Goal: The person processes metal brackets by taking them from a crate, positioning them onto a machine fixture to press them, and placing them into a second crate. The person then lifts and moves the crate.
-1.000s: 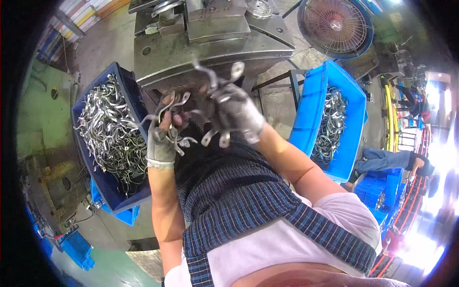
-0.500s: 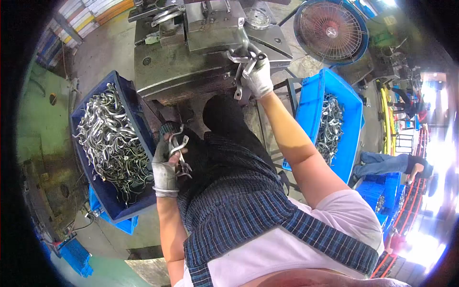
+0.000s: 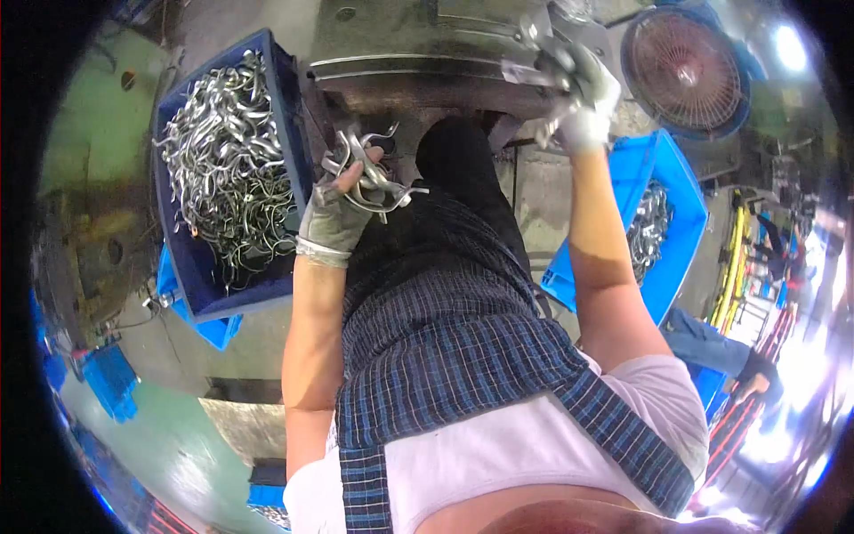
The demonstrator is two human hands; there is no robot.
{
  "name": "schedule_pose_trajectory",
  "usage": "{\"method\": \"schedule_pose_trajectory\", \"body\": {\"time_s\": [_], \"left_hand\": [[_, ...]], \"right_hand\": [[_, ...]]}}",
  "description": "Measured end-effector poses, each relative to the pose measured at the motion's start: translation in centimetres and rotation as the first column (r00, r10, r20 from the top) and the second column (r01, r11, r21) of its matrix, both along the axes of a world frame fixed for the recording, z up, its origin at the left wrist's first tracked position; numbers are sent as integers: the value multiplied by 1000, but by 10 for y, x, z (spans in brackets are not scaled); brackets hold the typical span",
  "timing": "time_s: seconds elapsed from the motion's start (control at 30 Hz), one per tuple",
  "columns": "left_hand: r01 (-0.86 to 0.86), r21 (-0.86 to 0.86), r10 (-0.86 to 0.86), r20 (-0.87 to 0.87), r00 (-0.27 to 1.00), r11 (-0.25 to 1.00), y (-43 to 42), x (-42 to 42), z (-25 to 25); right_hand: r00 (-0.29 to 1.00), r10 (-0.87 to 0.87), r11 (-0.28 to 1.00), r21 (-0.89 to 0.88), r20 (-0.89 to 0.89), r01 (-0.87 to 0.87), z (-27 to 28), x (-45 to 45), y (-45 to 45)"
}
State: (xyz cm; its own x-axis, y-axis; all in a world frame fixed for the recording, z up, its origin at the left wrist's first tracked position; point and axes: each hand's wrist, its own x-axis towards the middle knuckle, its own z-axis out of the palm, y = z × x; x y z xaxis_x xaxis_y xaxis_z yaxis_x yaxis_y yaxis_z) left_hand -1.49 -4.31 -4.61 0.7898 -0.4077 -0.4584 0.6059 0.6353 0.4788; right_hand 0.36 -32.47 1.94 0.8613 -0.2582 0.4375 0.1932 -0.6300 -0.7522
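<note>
My left hand (image 3: pixel 340 206), in a grey-white glove with bare fingertips, is closed on several curved metal parts (image 3: pixel 381 185). They fan out to the right over my dark trousers. Up at the machine's front edge, my right hand (image 3: pixel 594 100), also gloved, grips more bent metal parts (image 3: pixel 544 73). That hand and its parts are smeared by motion, so their exact shapes are hard to make out. Beside my left hand stands a dark blue bin (image 3: pixel 286 98) heaped with similar shiny curved parts (image 3: pixel 227 147).
The machine's grey metal bed (image 3: pixel 400 44) lies ahead. A light blue bin (image 3: pixel 680 191) holding metal parts stands right of my right forearm. A large round fan (image 3: pixel 685 73) is at the upper right. Another person's legs (image 3: pixel 707 343) show at the far right.
My view has shifted, and the machine sits higher in it. My right hand has moved right with its parts. The left hand has risen, turning its parts toward the right.
</note>
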Motion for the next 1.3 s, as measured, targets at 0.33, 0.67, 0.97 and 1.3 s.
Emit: {"method": "schedule_pose_trajectory", "body": {"time_s": [0.33, 0.67, 0.97, 1.3], "left_hand": [[-109, 266, 4, 367, 930, 958, -21, -8, 3], [-97, 211, 75, 109, 991, 973, 7, -10, -14], [141, 268, -158, 42, 987, 953, 19, -26, -20], [-57, 126, 52, 41, 998, 990, 22, -20, -30]], "right_hand": [[810, 446, 892, 263, -380, -367, -21, -46, 92], [927, 351, 882, 379, -132, -280, -50, -52, 78], [900, 104, 242, 867, 424, -436, -44, 35, 13], [984, -157, 889, 446, 86, 103, -30, 37, 7]]}}
